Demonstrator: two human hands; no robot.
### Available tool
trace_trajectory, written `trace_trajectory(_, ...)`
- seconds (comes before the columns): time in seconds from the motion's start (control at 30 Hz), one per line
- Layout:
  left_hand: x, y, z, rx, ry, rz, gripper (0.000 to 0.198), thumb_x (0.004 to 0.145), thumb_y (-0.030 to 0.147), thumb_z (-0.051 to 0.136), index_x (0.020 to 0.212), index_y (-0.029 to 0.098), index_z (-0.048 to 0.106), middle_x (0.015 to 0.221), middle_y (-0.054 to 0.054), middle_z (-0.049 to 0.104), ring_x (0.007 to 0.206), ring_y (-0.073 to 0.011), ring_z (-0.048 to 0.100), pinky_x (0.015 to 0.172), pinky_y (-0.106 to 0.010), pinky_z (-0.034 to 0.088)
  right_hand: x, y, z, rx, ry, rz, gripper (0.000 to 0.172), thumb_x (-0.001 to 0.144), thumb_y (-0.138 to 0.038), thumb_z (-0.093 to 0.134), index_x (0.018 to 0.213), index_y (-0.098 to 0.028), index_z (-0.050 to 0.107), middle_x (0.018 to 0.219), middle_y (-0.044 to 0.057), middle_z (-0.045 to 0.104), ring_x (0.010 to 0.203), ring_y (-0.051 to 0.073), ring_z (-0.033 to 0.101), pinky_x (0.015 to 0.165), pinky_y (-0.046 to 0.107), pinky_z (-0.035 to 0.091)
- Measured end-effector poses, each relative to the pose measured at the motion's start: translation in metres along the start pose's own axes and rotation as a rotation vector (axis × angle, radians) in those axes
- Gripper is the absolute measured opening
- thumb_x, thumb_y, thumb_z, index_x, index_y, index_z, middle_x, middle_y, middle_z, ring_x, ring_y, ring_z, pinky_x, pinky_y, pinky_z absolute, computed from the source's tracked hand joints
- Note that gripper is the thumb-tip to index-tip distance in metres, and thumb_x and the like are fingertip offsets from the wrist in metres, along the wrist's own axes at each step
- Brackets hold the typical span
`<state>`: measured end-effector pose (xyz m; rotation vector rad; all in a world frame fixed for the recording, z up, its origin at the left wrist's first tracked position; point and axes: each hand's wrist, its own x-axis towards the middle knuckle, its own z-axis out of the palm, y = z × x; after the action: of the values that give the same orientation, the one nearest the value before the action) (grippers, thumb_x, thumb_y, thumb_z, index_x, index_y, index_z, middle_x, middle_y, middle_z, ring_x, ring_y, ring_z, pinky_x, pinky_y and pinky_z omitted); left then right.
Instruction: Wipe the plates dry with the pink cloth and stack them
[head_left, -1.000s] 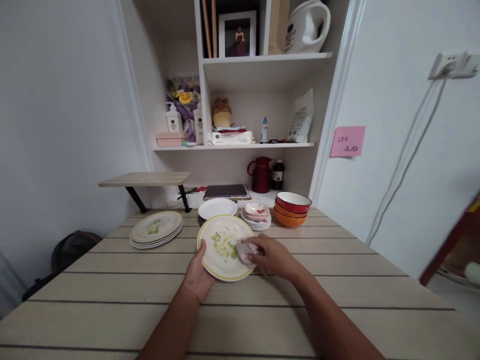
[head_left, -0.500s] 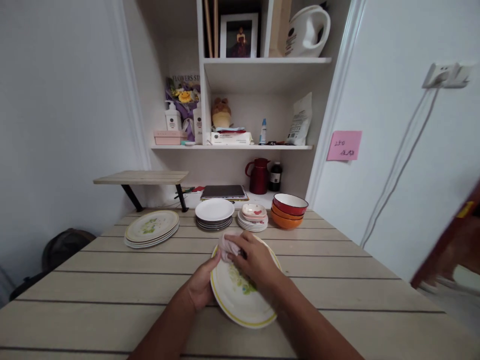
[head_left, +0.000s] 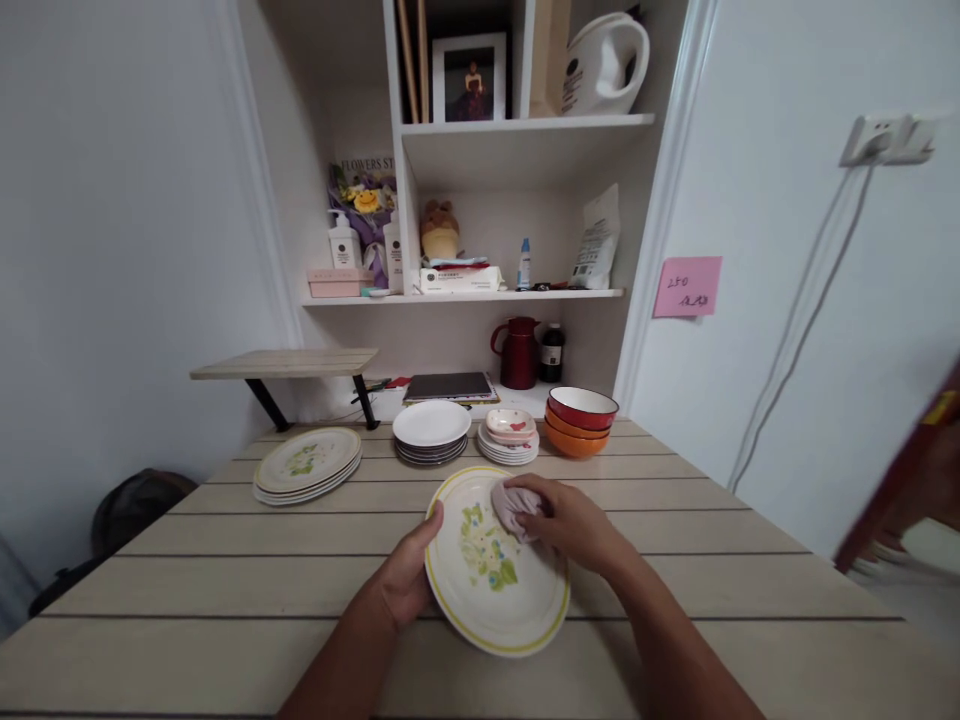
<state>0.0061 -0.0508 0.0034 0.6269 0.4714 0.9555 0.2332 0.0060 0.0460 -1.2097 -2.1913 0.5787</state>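
A large cream plate [head_left: 480, 610] with a yellow rim and a green floral print is tilted up over the table's middle. Its left edge is gripped by my left hand [head_left: 409, 570], thumb on the front and fingers behind. My right hand [head_left: 574, 520] is closed on a crumpled pale pink cloth [head_left: 514, 508], which presses against the plate's upper right face. To the left lies a stack of similar floral plates [head_left: 309, 460]. Behind the held plate are a stack of white-topped, dark-edged plates [head_left: 431, 425] and small white dishes [head_left: 508, 445].
Red and orange bowls [head_left: 579, 425] are stacked at the table's back right. A small raised wooden stand [head_left: 285, 364] with black legs occupies the back left. Under the shelves are a dark red jug [head_left: 519, 355], a dark bottle [head_left: 552, 355] and a dark flat folder [head_left: 448, 386].
My right hand and the cloth have moved right across the plate, from its upper left edge to its upper right, uncovering the floral print. My left hand keeps its hold.
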Motion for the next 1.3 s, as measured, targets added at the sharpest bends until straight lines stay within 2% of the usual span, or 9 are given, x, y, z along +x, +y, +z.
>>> trace_trajectory(0.13, 0.0, 0.0, 0.002, 0.004, 0.003, -0.035, 0.064, 0.092, 0.051, 0.04, 0.136, 0.006, 0.047, 0.114, -0.019, 0.068, 0.116, -0.0279, 0.059, 0.107, -0.04, 0.032, 0.007, -0.015, 0.019, -0.219, 0.182, 0.107, 0.045, 0.081, -0.028, 0.057, 0.126, -0.032, 0.056, 0.106, 0.007, 0.066, 0.086, 0.023, 0.061, 0.07, 0.03, 0.04)
trace_trajectory(0.27, 0.001, -0.001, 0.006, -0.002, 0.012, -0.028, 0.06, 0.091, 0.049, 0.042, 0.136, 0.01, 0.047, 0.112, -0.017, 0.069, 0.11, -0.0287, 0.063, 0.105, -0.042, 0.035, 0.011, -0.035, 0.038, -0.167, 0.224, -0.001, 0.046, 0.085, -0.029, 0.053, 0.131, -0.032, 0.052, 0.116, 0.007, 0.06, 0.091, 0.021, 0.06, 0.075, 0.03, 0.041)
trace_trajectory(0.47, 0.003, -0.001, 0.006, 0.001, 0.05, 0.066, 0.058, 0.091, 0.051, 0.042, 0.127, 0.009, 0.056, 0.1, -0.017, 0.073, 0.098, -0.0287, 0.068, 0.099, -0.043, 0.041, 0.001, -0.049, 0.043, 0.037, -0.017, -0.299, 0.043, 0.081, -0.028, 0.062, 0.124, -0.032, 0.059, 0.105, 0.004, 0.062, 0.093, 0.019, 0.057, 0.082, 0.029, 0.042)
trace_trajectory(0.67, 0.002, 0.01, -0.004, -0.092, -0.022, 0.203, 0.059, 0.093, 0.049, 0.038, 0.133, 0.009, 0.051, 0.117, -0.016, 0.067, 0.117, -0.0262, 0.058, 0.108, -0.039, 0.033, -0.002, -0.03, 0.024, 0.115, -0.277, -0.319, 0.034, 0.072, -0.027, 0.07, 0.106, -0.031, 0.069, 0.103, 0.001, 0.066, 0.094, 0.019, 0.058, 0.083, 0.028, 0.042)
trace_trajectory(0.73, 0.002, 0.012, -0.007, -0.11, -0.018, 0.247, 0.057, 0.094, 0.046, 0.038, 0.137, 0.01, 0.047, 0.121, -0.015, 0.065, 0.122, -0.025, 0.054, 0.111, -0.038, 0.029, 0.0, -0.021, 0.018, 0.076, -0.212, -0.235, 0.035, 0.072, -0.023, 0.067, 0.106, -0.03, 0.069, 0.101, 0.001, 0.066, 0.091, 0.018, 0.058, 0.08, 0.028, 0.041)
trace_trajectory(0.83, 0.002, 0.011, -0.011, -0.107, 0.005, 0.292, 0.055, 0.095, 0.041, 0.038, 0.139, 0.01, 0.043, 0.123, -0.015, 0.064, 0.125, -0.0245, 0.052, 0.113, -0.038, 0.025, 0.005, -0.012, 0.014, -0.03, 0.01, -0.053, 0.039, 0.076, -0.021, 0.06, 0.114, -0.03, 0.064, 0.098, 0.003, 0.064, 0.086, 0.018, 0.058, 0.075, 0.027, 0.039)
trace_trajectory(1.03, 0.002, 0.003, -0.001, -0.076, -0.045, 0.089, 0.061, 0.093, 0.046, 0.041, 0.14, 0.008, 0.04, 0.123, -0.017, 0.063, 0.124, -0.0271, 0.052, 0.112, -0.04, 0.026, 0.014, -0.021, 0.029, -0.213, 0.267, 0.103, 0.041, 0.084, -0.027, 0.053, 0.124, -0.031, 0.056, 0.106, 0.006, 0.059, 0.082, 0.019, 0.058, 0.065, 0.027, 0.036)
trace_trajectory(1.17, 0.001, 0.0, 0.008, -0.063, -0.027, 0.071, 0.058, 0.093, 0.044, 0.042, 0.141, 0.012, 0.041, 0.121, -0.015, 0.065, 0.116, -0.027, 0.059, 0.107, -0.04, 0.033, 0.012, -0.036, 0.041, -0.15, 0.216, -0.059, 0.043, 0.084, -0.026, 0.054, 0.126, -0.033, 0.055, 0.11, 0.006, 0.057, 0.088, 0.019, 0.058, 0.073, 0.027, 0.04)
trace_trajectory(1.3, 0.002, 0.0, 0.009, -0.042, 0.049, 0.153, 0.054, 0.093, 0.044, 0.044, 0.132, 0.008, 0.051, 0.103, -0.015, 0.073, 0.085, -0.0219, 0.07, 0.087, -0.033, 0.047, 0.003, -0.047, 0.048, -0.068, 0.026, -0.294, 0.045, 0.08, -0.022, 0.06, 0.122, -0.036, 0.059, 0.103, 0.002, 0.056, 0.092, 0.018, 0.056, 0.08, 0.027, 0.041)
